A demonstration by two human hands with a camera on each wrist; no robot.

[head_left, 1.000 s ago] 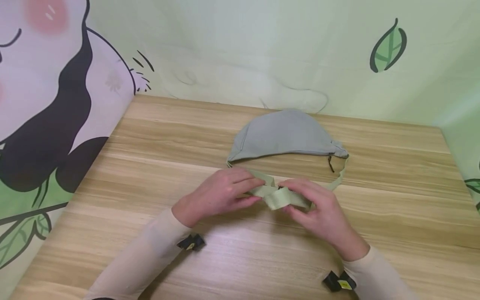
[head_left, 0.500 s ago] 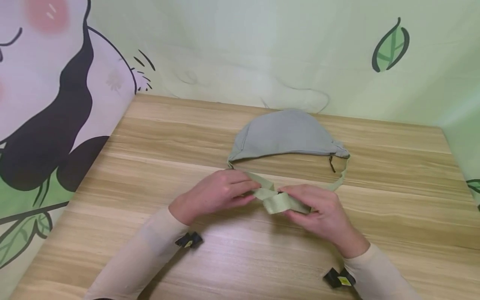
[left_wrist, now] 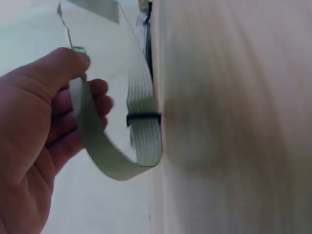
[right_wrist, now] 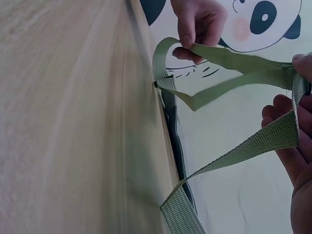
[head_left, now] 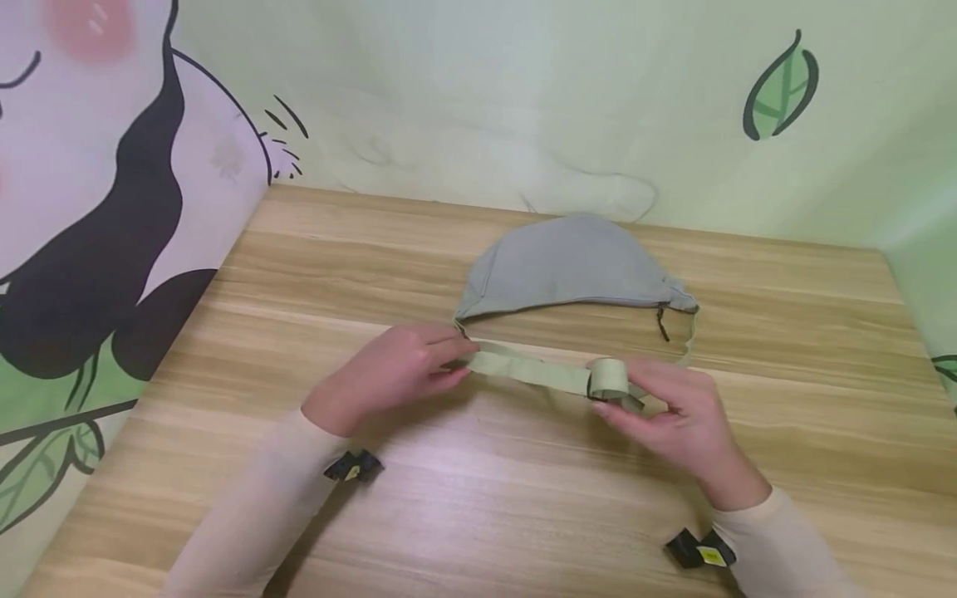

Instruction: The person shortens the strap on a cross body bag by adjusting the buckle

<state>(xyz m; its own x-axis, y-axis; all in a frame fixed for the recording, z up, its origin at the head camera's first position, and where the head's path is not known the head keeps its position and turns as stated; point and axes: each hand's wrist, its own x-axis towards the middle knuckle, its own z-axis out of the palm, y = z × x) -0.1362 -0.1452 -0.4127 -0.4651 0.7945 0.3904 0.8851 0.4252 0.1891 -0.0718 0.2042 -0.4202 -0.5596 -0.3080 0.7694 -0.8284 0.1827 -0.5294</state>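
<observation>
A grey waist bag lies on the wooden table with its zip edge toward me. Its pale green webbing strap runs in front of it between my hands. My left hand pinches the strap near the bag's left end, thumb against fingers. At the other end, my right hand pinches it beside a dark edge, where the webbing curls into a small upright loop. The left wrist view shows a dark slider around the strap, close to the left hand. In the right wrist view, webbing also hangs below the right hand.
A dark zip pull hangs from the bag's right end. Behind the table stands a pale green wall with a leaf drawing, and a panda picture is at the left. Dark wrist mounts sit under both sleeves.
My hands have moved apart, left hand leftward and right hand rightward. The strap between them has gone from bunched and overlapping to a straighter band. The bag has stayed in place.
</observation>
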